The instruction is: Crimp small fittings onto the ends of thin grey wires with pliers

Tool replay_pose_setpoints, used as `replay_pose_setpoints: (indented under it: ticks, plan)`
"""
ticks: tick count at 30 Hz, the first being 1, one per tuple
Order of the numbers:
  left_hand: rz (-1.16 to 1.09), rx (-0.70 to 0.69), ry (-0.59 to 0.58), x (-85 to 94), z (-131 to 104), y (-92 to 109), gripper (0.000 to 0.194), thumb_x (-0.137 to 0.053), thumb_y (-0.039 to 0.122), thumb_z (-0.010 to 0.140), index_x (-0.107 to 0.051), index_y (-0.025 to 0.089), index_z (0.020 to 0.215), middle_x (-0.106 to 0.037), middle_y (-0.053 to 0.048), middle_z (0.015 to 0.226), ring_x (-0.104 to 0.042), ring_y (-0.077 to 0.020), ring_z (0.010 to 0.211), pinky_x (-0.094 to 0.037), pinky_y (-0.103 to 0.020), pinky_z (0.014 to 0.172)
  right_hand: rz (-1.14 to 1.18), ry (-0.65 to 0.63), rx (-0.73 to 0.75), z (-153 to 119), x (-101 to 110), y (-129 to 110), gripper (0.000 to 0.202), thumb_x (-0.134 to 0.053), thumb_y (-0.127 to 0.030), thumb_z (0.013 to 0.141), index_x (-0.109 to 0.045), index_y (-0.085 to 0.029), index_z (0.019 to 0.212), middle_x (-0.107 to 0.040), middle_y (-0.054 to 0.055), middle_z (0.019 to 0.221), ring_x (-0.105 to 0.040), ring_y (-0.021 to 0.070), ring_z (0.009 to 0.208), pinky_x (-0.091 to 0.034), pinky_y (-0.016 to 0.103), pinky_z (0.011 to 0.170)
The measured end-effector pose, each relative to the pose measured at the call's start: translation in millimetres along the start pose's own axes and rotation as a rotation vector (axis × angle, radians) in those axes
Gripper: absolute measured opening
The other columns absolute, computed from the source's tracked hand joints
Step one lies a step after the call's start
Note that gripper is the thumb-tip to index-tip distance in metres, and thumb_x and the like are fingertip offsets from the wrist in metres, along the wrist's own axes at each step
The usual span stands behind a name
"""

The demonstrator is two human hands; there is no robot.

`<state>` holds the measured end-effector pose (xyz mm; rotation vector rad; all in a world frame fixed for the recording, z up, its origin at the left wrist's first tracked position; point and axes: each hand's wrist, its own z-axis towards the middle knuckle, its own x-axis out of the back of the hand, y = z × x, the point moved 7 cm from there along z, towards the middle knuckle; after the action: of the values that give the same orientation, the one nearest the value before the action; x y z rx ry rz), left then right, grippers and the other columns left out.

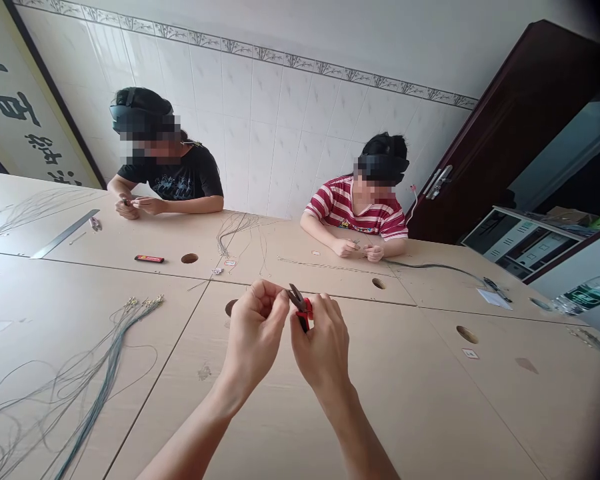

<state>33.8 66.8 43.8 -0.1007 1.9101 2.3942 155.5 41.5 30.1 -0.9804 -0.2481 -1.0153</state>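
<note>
My right hand (325, 340) is closed around red-and-black-handled pliers (303, 313), whose dark jaws point up and to the left, a little apart. Close beside the jaws, my left hand (257, 327) is closed with thumb and forefinger pinched together. Whatever is in that pinch is too small to make out. Both hands are raised over the middle of the table. To their left lies a bundle of thin grey-green cords (113, 363) with small metallic ends, its strands fanning toward the near left edge.
Across the light wood table (410, 400) sit a person in black (185, 177) and a person in red stripes (340, 203), both handling small items. A red-and-black box cutter (149, 259), a metal ruler (67, 233) and more cords (230, 233) lie toward the far side. Round holes (467, 334) pierce the tabletop.
</note>
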Motion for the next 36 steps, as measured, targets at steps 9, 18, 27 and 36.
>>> replay_pose_setpoints:
  ticks: [9, 18, 27, 36]
  plan:
    - [0.018, 0.001, -0.001, -1.2, -2, -6, 0.014, -0.057, 0.023, 0.086, -0.057, 0.018, 0.072, -0.056, 0.005, 0.059, -0.044, -0.0058, 0.048, -0.036, -0.017, 0.046, -0.003, 0.012, 0.017, 3, 2, -1, 0.018, -0.047, -0.019, 0.082, -0.036, -0.022, 0.068, -0.055, 0.002, 0.07, -0.05, 0.0203, 0.071, -0.037, 0.029, 0.061]
    - [0.042, 0.008, -0.002, -1.3, -4, -7, 0.015, -0.056, 0.024, 0.087, -0.056, 0.019, 0.072, -0.054, 0.005, 0.057, -0.044, -0.0065, 0.048, -0.035, -0.018, 0.046, 0.025, -0.001, 0.012, 3, -1, 1, 0.023, -0.045, -0.022, 0.082, -0.029, -0.023, 0.064, -0.046, -0.001, 0.058, -0.043, 0.0166, 0.057, -0.029, 0.025, 0.051]
    - [0.061, -0.018, -0.056, -7.1, -2, -1, 0.019, -0.057, 0.029, 0.087, -0.061, 0.018, 0.072, -0.05, 0.005, 0.053, -0.043, -0.0085, 0.046, -0.036, -0.02, 0.045, 0.451, -0.212, -0.177, 3, -11, 9, 0.033, -0.049, -0.029, 0.084, -0.028, -0.023, 0.06, -0.031, -0.007, 0.052, -0.026, 0.0111, 0.05, -0.023, 0.024, 0.046]
    - [0.059, -0.014, -0.12, -6.0, -2, 6, 0.019, -0.06, 0.025, 0.081, -0.057, 0.018, 0.064, -0.056, 0.002, 0.057, -0.041, -0.0082, 0.047, -0.032, -0.02, 0.044, 0.65, -0.298, -0.236, 1, -11, 9, 0.039, -0.052, -0.038, 0.087, -0.028, -0.022, 0.06, -0.025, -0.006, 0.056, -0.024, 0.01, 0.053, -0.023, 0.024, 0.048]
